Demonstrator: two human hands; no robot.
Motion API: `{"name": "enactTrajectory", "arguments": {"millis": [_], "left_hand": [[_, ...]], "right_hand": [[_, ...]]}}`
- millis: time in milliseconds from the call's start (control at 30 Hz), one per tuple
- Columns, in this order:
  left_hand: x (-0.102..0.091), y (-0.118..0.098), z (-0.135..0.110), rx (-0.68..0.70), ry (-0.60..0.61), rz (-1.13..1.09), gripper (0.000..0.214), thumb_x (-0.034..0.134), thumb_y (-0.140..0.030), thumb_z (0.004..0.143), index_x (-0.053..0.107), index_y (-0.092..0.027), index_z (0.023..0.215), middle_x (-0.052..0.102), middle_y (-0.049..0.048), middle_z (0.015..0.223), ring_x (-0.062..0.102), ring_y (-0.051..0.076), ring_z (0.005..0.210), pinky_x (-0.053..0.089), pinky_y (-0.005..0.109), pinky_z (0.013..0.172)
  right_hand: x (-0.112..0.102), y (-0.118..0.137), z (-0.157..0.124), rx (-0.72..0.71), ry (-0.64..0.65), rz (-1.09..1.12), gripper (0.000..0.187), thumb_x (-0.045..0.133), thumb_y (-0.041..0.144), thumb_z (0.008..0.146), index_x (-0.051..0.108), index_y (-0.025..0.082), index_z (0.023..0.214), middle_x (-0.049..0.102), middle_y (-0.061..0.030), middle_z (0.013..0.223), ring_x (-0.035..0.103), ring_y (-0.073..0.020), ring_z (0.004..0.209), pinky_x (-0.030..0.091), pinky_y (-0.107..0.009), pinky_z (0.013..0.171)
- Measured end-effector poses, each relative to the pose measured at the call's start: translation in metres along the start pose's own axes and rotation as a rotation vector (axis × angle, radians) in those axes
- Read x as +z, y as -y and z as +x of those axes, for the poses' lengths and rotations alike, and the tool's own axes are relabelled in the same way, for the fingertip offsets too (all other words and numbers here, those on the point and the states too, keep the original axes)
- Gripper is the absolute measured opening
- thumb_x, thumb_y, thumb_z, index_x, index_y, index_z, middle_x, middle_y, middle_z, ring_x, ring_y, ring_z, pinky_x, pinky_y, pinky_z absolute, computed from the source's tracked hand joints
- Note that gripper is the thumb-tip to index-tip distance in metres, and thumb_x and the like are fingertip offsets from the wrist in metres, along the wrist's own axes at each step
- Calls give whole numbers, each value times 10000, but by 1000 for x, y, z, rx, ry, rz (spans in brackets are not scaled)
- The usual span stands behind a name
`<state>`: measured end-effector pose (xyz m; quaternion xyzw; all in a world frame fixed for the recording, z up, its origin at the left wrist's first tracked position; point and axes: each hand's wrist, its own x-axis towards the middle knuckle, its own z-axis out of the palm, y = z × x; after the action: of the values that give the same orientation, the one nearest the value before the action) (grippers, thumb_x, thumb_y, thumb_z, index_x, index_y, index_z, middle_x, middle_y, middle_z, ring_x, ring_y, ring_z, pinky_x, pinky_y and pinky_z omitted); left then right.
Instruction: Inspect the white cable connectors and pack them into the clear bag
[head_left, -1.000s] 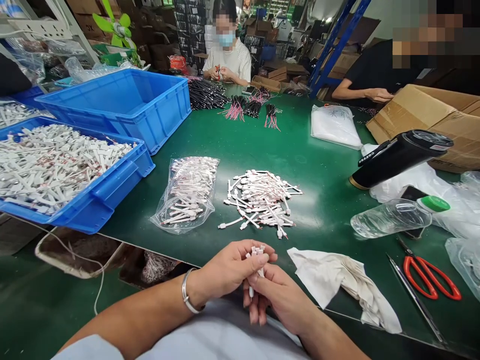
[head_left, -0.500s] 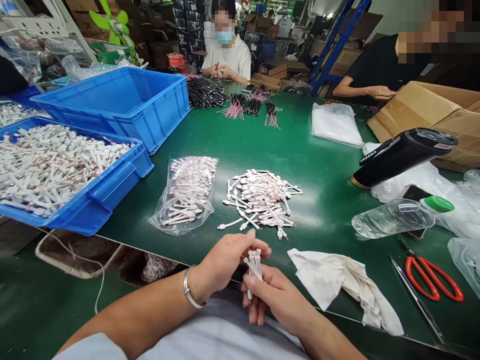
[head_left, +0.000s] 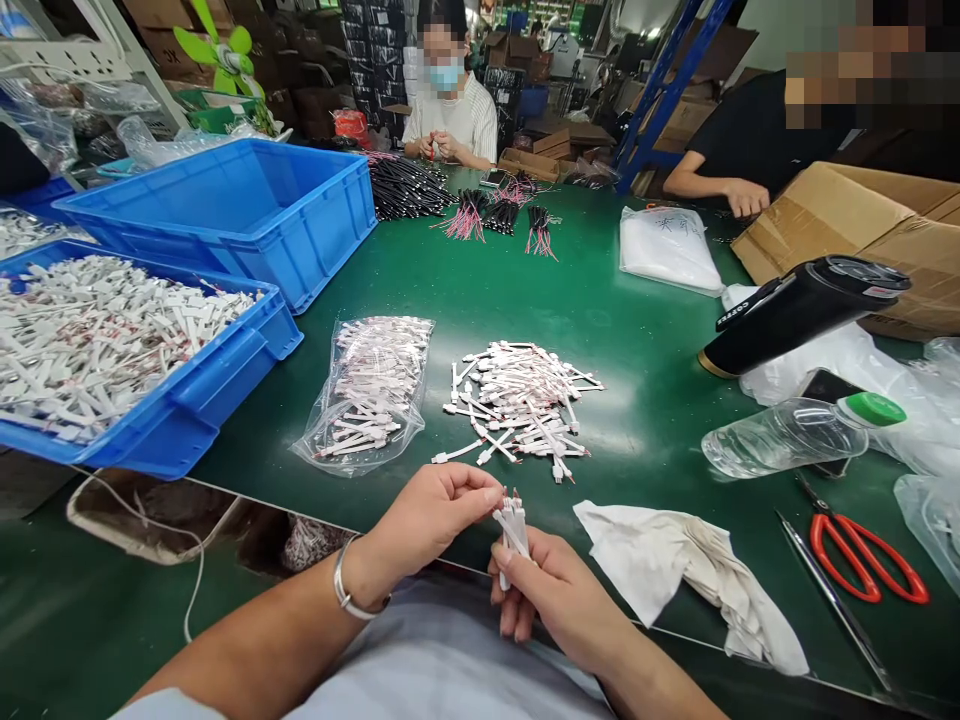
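My right hand [head_left: 559, 585] grips a small bunch of short white connector cables [head_left: 511, 528] between thumb and fingers, just off the table's front edge. Reddish wire ends stick out at the top of the bunch. My left hand [head_left: 439, 512], a silver bangle on its wrist, pinches at that top end with thumb and forefinger. Just beyond my hands lies a loose pile of the same white cables [head_left: 525, 400]. Left of the pile, a clear plastic bag [head_left: 319, 435] holds many more of them.
Left stand a blue bin [head_left: 247, 370] full of white cables and another blue bin [head_left: 300, 235]. Right lie a cloth [head_left: 645, 550], tweezers [head_left: 832, 590], red-handled scissors [head_left: 862, 560], a bottle [head_left: 787, 437] and a black tumbler [head_left: 802, 315]. Two people sit across the table.
My left hand has gone from open fingers around the bunch to a pinch at its top end. The right hand keeps its hold. The right-hand co-worker's hand has shifted.
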<state>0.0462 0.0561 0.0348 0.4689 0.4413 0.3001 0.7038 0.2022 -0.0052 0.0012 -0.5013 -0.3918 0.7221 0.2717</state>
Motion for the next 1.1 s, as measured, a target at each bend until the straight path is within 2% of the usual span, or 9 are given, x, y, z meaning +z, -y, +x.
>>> {"name": "enactTrajectory", "arguments": {"millis": [200, 400, 567, 667, 733, 800, 867, 967, 1100], "left_hand": [[2, 1, 4, -3, -5, 69, 211, 643, -318, 736, 665, -109, 750, 657, 45, 714, 533, 120, 653, 409, 230, 640], [4, 3, 4, 48, -61, 79, 193, 634, -309, 738, 639, -117, 718, 643, 38, 706, 535, 119, 642, 409, 228, 631], [5, 7, 2, 40, -79, -83, 276, 636, -395, 755, 628, -128, 825, 677, 67, 842, 591, 157, 802, 436, 263, 763], [5, 10, -2, -58, 61, -246, 387, 659, -396, 752, 595, -150, 1043, 661, 80, 1009, 593, 162, 914, 426, 276, 843], [6, 13, -5, -116, 203, -306, 473, 702, -369, 722, 565, -168, 1127, 633, 91, 1081, 598, 159, 904, 445, 252, 783], [8, 15, -6, -139, 301, -327, 488, 704, -393, 715, 573, -162, 1125, 646, 90, 998, 612, 134, 761, 450, 214, 643], [11, 18, -6, -166, 344, -324, 487, 658, -458, 738, 589, -140, 1100, 644, 58, 797, 573, 98, 554, 411, 196, 505], [17, 20, -5, -208, 285, -329, 491, 591, -512, 769, 596, -117, 1061, 587, 14, 633, 480, 73, 414, 338, 191, 408], [21, 17, -3, -182, 89, -429, 353, 651, -462, 741, 583, -140, 869, 651, 63, 853, 579, 124, 674, 423, 223, 591]], "right_hand": [[0, 0, 1, 20, 11, -11, 414, 553, 564, 765, 490, 156, 730, 571, 30, 612, 555, -69, 421, 400, -164, 381], [2, 3, 2, 40, 24, 143, 421, 612, 556, 719, 509, 147, 730, 584, 24, 576, 556, -77, 391, 393, -157, 354], [0, 3, 2, 36, 48, 243, 398, 637, 519, 723, 526, 137, 729, 599, 10, 574, 567, -80, 390, 395, -145, 344], [-1, 6, 1, 31, 108, 263, 385, 639, 503, 730, 528, 134, 729, 605, 5, 572, 578, -86, 392, 395, -135, 332], [-1, 9, 1, 30, 153, 260, 380, 627, 497, 743, 528, 131, 718, 602, 3, 563, 576, -86, 386, 391, -129, 322], [-1, 13, 1, 48, 200, 249, 380, 622, 494, 747, 526, 129, 703, 601, -1, 556, 568, -84, 375, 387, -130, 315], [-1, 15, 1, 70, 235, 215, 393, 623, 504, 740, 531, 125, 693, 592, -2, 544, 555, -81, 371, 387, -136, 318], [-5, 18, -1, 42, 225, 87, 408, 628, 521, 732, 558, 119, 735, 604, -14, 622, 583, -85, 451, 433, -156, 389], [-15, 20, -7, -50, 84, -144, 384, 616, 502, 758, 596, 153, 917, 607, -18, 783, 606, -105, 635, 482, -191, 523]]}}
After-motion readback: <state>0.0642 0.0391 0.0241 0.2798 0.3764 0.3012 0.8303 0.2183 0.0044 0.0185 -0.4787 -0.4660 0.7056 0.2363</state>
